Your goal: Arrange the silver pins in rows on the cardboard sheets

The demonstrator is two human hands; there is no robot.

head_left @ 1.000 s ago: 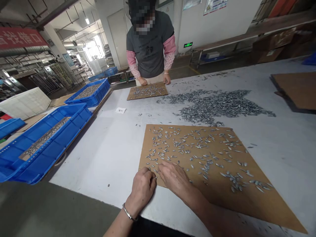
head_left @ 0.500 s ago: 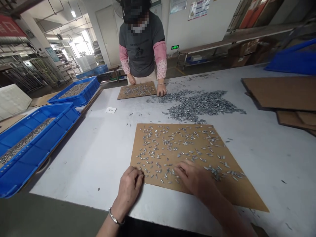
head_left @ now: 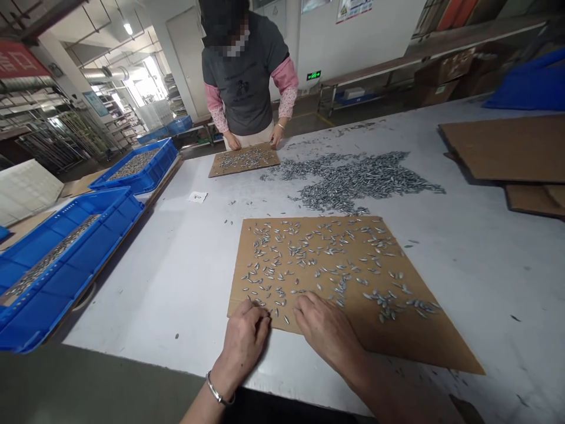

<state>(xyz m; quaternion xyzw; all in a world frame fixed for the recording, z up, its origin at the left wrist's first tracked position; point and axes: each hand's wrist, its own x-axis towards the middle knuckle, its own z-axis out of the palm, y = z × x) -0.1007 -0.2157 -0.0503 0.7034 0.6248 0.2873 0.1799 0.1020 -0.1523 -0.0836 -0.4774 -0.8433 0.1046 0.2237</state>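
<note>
A brown cardboard sheet [head_left: 424,341] lies flat before me, scattered with small silvery spindle-shaped metal pieces [head_left: 384,306]. At its near left corner rests my left hand [head_left: 245,331], fingers curled together over the edge and a few pieces. My right hand [head_left: 325,327] is a short way to the right, low over the near part of the sheet, with fingertips pinched down among the pieces. Whatever either hand grips is hidden beneath the fingers. Beyond the sheet spreads a large heap of the same pieces [head_left: 366,179].
Across the white table [head_left: 176,277], a co-worker [head_left: 242,76] handles a smaller cardboard sheet [head_left: 216,171] bearing similar pieces. Blue crates [head_left: 112,227] with pieces inside stand along the left. Stacked cardboard [head_left: 507,147] lies at the right, near a blue object [head_left: 534,85].
My right hand has moved left, closer to my left hand, which has shifted slightly right along the sheet's edge. The co-worker's hand has gone from the heap to the smaller sheet.
</note>
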